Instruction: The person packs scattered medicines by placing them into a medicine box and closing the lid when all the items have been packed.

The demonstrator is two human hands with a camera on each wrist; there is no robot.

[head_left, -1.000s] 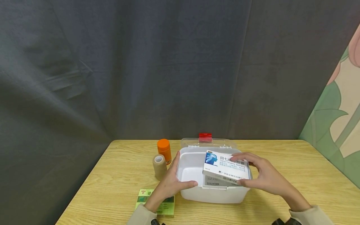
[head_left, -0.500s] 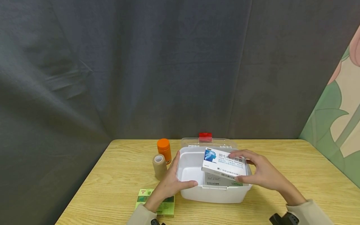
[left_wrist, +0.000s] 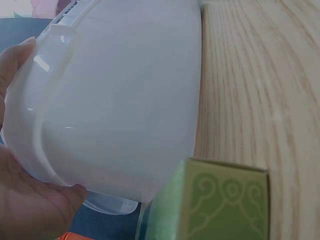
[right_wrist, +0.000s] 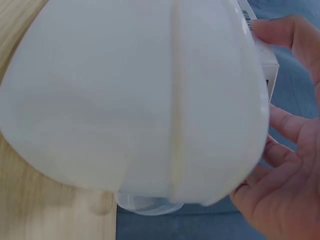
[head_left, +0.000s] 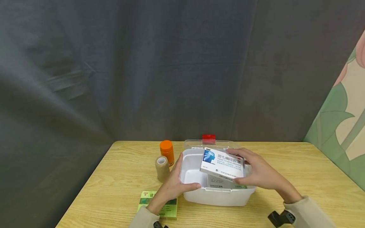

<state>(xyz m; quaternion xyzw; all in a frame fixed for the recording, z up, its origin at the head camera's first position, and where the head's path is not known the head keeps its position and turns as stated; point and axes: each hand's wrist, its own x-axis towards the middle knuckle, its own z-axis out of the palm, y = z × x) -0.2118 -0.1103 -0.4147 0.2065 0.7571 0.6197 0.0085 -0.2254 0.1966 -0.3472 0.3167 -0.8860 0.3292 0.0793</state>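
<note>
A white medicine box with a blue head picture [head_left: 219,164] is held tilted over the right part of a white plastic storage box [head_left: 211,199]. My right hand [head_left: 258,169] pinches its right end between thumb and fingers; in the right wrist view the storage box's wall hides most of it. Under it, inside the storage box, lies another pale box [head_left: 218,182], partly covered. My left hand [head_left: 171,186] holds the storage box's left end, thumb at the front rim and fingers along the side. The left wrist view shows the thumb and fingers around that rim.
A green medicine box [head_left: 169,210] lies under my left forearm. Left of the storage box stand a tan bandage roll [head_left: 162,171] and an orange-capped bottle [head_left: 166,152]. The clear lid [head_left: 194,144] with a red latch [head_left: 208,138] hangs open behind. A dark curtain closes the back.
My right hand has lifted the white medicine box slightly and moved it left, uncovering more of the box below. The left hand has kept its place on the storage box.
</note>
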